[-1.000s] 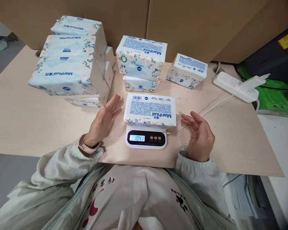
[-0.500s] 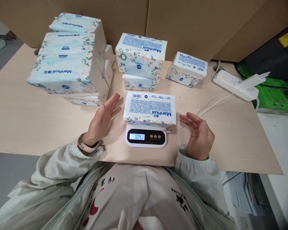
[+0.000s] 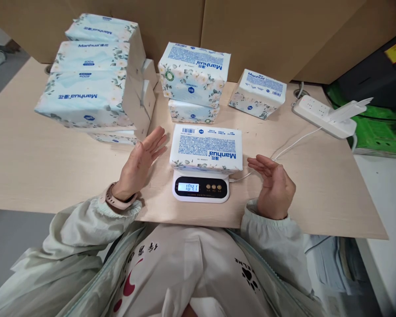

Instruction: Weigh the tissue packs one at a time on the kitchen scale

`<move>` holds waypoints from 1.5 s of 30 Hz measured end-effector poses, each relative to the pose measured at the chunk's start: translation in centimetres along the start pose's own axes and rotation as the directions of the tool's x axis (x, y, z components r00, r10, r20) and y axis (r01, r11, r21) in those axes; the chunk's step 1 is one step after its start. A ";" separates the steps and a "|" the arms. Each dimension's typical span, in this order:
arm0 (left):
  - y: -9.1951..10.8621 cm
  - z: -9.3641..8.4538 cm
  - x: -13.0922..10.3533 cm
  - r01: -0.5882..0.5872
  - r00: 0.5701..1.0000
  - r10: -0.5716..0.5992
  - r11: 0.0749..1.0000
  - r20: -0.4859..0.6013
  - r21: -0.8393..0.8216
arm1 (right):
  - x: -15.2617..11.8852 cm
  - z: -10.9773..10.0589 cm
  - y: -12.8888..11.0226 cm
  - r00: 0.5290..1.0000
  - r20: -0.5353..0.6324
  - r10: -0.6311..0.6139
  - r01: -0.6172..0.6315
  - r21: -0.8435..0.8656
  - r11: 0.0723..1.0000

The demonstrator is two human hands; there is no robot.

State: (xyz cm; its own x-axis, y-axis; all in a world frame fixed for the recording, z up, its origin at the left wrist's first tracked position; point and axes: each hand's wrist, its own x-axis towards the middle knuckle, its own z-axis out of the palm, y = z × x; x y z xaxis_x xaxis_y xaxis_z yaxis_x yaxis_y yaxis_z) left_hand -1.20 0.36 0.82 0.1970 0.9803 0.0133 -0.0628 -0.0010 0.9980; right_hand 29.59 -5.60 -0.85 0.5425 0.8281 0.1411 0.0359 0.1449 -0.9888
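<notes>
A tissue pack (image 3: 206, 147) with blue Manhua print rests on a white digital scale (image 3: 201, 197), whose lit display reads 104.1. My left hand (image 3: 139, 163) is held to the left of the pack, apart from it, with the fingers stretched out and nothing in them. On the other side, my right hand (image 3: 273, 185) hovers a little away from the pack's right edge, fingers extended and also holding nothing. The pack covers the scale's weighing plate. A white cable (image 3: 295, 143) runs from the scale's right side.
Several tissue packs (image 3: 86, 94) are stacked at the back left. Two more packs (image 3: 193, 81) are piled behind the scale, and a single pack (image 3: 257, 94) sits right of them. A power strip (image 3: 323, 116) lies at the right. Cardboard (image 3: 251, 35) stands along the table's back edge.
The view has tilted very slightly. Both hands, the tissue pack and the reading of 104.1 stay the same.
</notes>
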 end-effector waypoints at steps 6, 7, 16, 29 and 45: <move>0.0 -0.1 0.0 -0.010 1.000 0.010 1.000 0.001 -0.023 | 0.0 -0.1 0.0 1.000 0.008 0.002 -0.002 -0.021 1.000; -0.1 -0.1 0.0 -0.012 1.000 0.012 1.000 -0.001 -0.022 | 0.0 0.0 0.0 1.000 0.007 0.003 -0.003 -0.020 1.000; 0.0 0.0 0.0 -0.009 1.000 0.009 1.000 -0.012 -0.015 | -0.1 -0.1 -0.1 1.000 0.009 0.000 0.000 -0.026 1.000; 0.2 0.0 0.0 0.007 1.000 -0.007 0.999 -0.007 -0.039 | -0.1 -0.3 0.0 0.999 0.051 -0.004 0.004 -0.010 1.000; 0.4 -0.6 -1.6 -0.107 0.994 0.107 0.994 -0.005 -0.039 | 0.3 -1.0 -0.1 0.994 0.081 -0.079 0.082 -0.031 0.996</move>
State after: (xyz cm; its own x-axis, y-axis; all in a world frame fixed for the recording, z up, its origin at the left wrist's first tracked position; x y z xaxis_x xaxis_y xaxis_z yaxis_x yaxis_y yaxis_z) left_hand -2.10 -1.14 1.18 0.1843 0.9756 0.1196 -0.1214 -0.0981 0.9877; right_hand 30.56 -5.91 -0.73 0.4680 0.8552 0.2227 0.1061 0.1958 -0.9749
